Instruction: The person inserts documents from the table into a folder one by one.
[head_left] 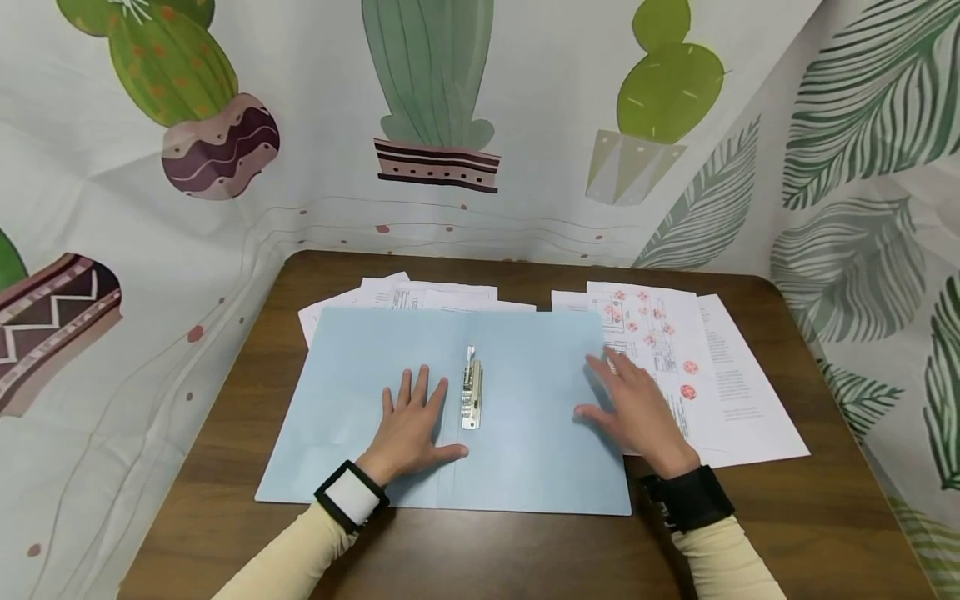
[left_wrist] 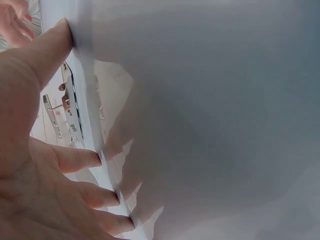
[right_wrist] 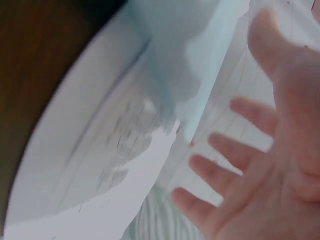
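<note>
A light blue folder [head_left: 540,467] lies spread flat on the table, with a metal clip mechanism [head_left: 472,392] near its spine. My left hand [head_left: 408,433] rests on the folder's left half, fingers spread and thumb toward the spine. In the left wrist view, the fingertips [left_wrist: 112,197] touch the folder's surface. Over the folder's right edge is my right hand [head_left: 637,408], its fingers apart and holding nothing. The right wrist view shows that hand [right_wrist: 270,165] raised off the folder edge [right_wrist: 212,75] and the papers beside it.
Printed sheets with red stamp marks [head_left: 690,333] lie on the right, partly under the folder. More papers [head_left: 375,293] stick out behind its left half. A patterned cloth [head_left: 540,167] hangs behind the brown wooden table [head_left: 480,554].
</note>
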